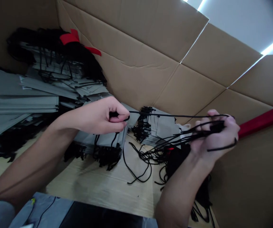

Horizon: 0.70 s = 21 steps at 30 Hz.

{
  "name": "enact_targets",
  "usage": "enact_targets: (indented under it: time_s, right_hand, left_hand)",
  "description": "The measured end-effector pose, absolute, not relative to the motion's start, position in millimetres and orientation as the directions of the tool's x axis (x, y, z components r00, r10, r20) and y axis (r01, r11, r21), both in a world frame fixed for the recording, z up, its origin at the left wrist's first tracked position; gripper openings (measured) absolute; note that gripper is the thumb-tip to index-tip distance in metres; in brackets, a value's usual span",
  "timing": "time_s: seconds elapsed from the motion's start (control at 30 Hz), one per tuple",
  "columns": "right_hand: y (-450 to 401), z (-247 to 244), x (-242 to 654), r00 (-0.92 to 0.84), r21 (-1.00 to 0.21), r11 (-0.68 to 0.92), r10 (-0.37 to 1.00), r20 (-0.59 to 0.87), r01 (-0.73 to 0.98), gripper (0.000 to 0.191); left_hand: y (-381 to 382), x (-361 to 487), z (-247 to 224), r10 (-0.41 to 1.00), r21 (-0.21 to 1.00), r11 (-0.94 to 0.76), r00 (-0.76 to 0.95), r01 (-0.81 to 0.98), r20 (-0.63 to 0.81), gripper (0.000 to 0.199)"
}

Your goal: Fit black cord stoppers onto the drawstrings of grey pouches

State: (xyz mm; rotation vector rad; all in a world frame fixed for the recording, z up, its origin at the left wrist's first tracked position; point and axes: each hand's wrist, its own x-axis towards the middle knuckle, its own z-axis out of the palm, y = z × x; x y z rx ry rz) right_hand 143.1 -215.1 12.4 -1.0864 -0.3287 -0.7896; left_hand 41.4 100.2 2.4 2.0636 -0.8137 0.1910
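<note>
Far left, gray paper bags [19, 101] lie in flat piles, and at the upper left a dark tangle of handle cords [55, 53] with one red ribbon [71, 38] sits on top of them. I count three heaps of bags: that one, a stack [98, 141] right under my left hand [98, 115], and a smaller bundle [161, 126] at centre. My left hand is closed, thumb and finger pinching the end of one black cord [165, 115], which runs taut across to my right hand [216, 134]. That hand curls round a bunch of cords [205, 131], too many to count, their ends trailing. More loose cords [138, 164] sprawl on the pale tabletop [98, 190] below. A cardboard box wall [150, 47] rises behind everything, and one red bar [263, 120] passes behind my right hand at the right edge.
</note>
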Motion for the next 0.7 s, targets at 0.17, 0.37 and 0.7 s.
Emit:
enact_targets:
  time_s: [0.17,0.37,0.7]
  right_hand:
    - [-258,14,153,0.499,-0.460,0.239,-0.618,0.608,0.855,0.034]
    - [-269,16,138,0.538,-0.490,0.239,-0.516,0.667,0.838,0.030]
    - [-142,-9,93,0.667,-0.844,0.090,0.572,0.478,0.528,0.044]
  left_hand:
    - [106,42,3,-0.469,0.679,-0.431,0.790,-0.595,0.395,0.045]
    - [109,38,7,-0.402,0.690,-0.455,0.821,-0.563,0.405,0.046]
    - [84,33,1,-0.443,0.649,-0.368,0.739,-0.666,0.507,0.049]
